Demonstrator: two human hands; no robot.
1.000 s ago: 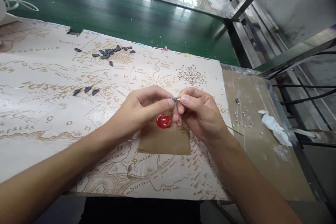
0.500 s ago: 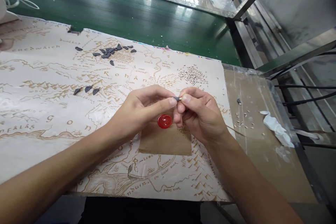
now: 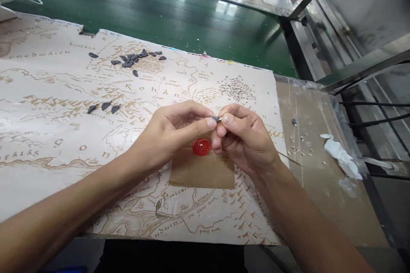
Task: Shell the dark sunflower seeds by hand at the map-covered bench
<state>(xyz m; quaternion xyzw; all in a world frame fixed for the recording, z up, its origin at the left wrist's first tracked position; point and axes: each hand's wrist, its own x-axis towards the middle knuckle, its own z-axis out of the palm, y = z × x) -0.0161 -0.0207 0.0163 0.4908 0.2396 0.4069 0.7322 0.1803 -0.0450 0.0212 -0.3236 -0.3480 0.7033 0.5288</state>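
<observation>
Between the thumb and fingertips of my left hand (image 3: 179, 130) is a small dark grey piece (image 3: 215, 118), pointed in shape. My right hand (image 3: 248, 140) meets it from the other side, its thumb and forefinger pinched on a tiny pale bit at the piece's tip. The remaining right fingers are curled in. Just below the fingertips sits a small round red dish (image 3: 201, 147) with a glossy inside. It rests on a brown cardboard square (image 3: 201, 175), partly covered by my hands.
Dark grey pieces lie in a cluster (image 3: 131, 59) and a smaller group (image 3: 105, 106) on the map-printed sheet (image 3: 64, 128). Tiny pale-and-dark bits (image 3: 237, 88) are spread at the right. A crumpled white tissue (image 3: 341, 155) lies near the metal frame. Behind runs a green belt (image 3: 192, 21).
Both hands keep the same pinch on the small dark piece, with hardly any movement. The view has shifted slightly.
</observation>
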